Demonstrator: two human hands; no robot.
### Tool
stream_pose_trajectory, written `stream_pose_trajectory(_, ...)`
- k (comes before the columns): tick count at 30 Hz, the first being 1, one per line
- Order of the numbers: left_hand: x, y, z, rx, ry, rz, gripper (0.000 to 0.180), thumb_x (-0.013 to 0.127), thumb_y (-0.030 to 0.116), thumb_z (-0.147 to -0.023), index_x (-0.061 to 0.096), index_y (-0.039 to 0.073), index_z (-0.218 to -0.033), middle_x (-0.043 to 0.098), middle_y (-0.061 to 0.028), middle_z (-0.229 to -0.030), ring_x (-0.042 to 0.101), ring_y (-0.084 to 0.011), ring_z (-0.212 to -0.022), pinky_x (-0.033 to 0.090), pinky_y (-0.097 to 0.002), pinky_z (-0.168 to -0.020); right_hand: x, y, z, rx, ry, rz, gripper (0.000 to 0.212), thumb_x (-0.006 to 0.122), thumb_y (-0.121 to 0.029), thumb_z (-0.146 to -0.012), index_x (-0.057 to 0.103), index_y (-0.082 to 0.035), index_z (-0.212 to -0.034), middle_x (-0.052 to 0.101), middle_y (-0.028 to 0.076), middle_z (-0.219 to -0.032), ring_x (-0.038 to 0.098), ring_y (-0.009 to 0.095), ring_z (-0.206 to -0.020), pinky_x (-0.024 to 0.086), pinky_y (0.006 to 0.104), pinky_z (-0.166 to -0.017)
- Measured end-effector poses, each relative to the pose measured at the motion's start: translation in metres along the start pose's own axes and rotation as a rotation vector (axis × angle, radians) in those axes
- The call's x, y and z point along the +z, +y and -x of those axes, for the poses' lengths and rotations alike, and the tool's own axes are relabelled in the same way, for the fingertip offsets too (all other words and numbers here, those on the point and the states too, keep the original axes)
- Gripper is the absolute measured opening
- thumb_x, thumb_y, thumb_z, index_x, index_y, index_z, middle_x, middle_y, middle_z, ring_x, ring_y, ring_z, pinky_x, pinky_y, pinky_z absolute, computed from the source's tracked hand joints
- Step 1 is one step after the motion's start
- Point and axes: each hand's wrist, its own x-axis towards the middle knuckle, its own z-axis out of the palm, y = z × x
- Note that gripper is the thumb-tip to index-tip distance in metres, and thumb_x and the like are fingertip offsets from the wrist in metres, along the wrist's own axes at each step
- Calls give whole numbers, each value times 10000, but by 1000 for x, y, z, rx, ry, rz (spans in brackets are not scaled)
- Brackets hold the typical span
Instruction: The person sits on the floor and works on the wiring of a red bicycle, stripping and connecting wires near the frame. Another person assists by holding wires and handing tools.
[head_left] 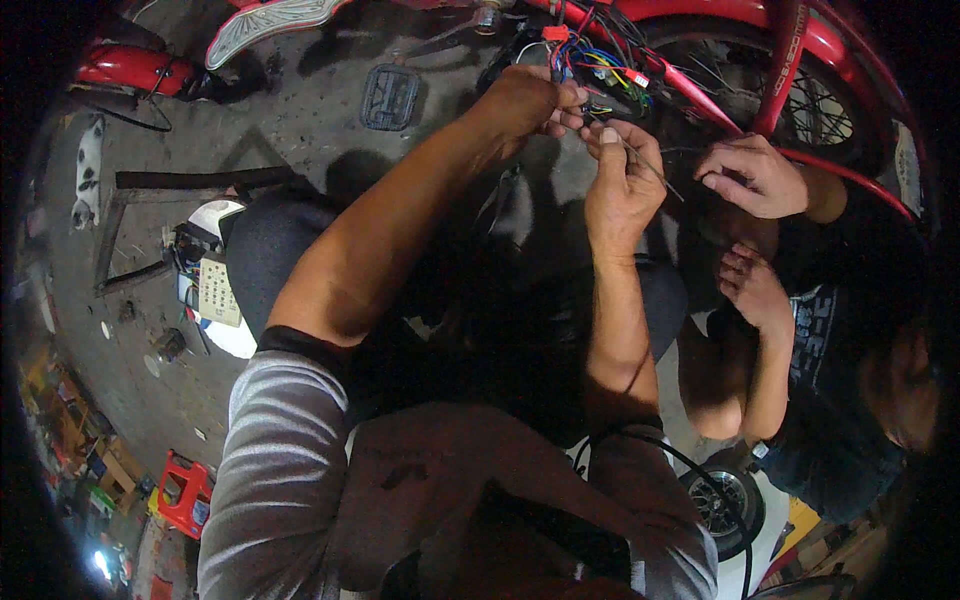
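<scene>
In front of a red bike frame (700, 92), both my hands work close together at a bundle of coloured wires (600, 62). My left hand (540, 102) is closed, its fingertips pinching wire ends that hang from the bundle. Just right of it, my right hand (622, 185) is closed too, with its thumb pressed on a thin dark wire (655, 172) that sticks out past the fingers to the right. Where the two sets of fingertips meet, the wire ends are too small to make out. Red connectors (556, 34) sit among the wires just above.
Close on the right, a co-worker's hand (755, 178) rests near the frame, the other hand (755, 288) below it. A grey plastic tray (390, 97) lies on the floor. To the left are a dark metal frame (200, 180), a spotted cat (88, 172) and a red stool (185, 492).
</scene>
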Motion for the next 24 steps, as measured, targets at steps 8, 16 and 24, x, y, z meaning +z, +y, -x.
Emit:
stream_pose_trajectory(8, -5, -3, -2, 18, -38, 22, 132, 649, 134, -841, 625, 20, -903, 642, -53, -792, 619, -121, -686, 497, -232, -580, 2, -1, 0, 4, 12, 33, 112, 536, -48, -891, 584, 46, -928, 650, 87, -834, 604, 132, -780, 476, 256, -740)
stream_pose_trajectory(16, -5, -5, -5, -32, -14, 72, 148, 639, 120, -847, 617, 5, -938, 644, -79, -820, 629, -150, -705, 519, -253, -609, -3, 4, -3, -39, -32, 119, 140, 539, -76, -910, 562, 45, -978, 659, 124, -899, 648, 163, -828, 509, 268, -754)
stream_pose_trajectory(24, -3, -4, -8, -97, -9, 83, 108, 623, 98, -851, 605, 6, -906, 642, -83, -839, 634, -165, -712, 523, -273, -619, 0, -1, -2, -10, -11, 58, 129, 529, -78, -903, 581, 31, -948, 648, 103, -863, 613, 156, -811, 484, 276, -762)
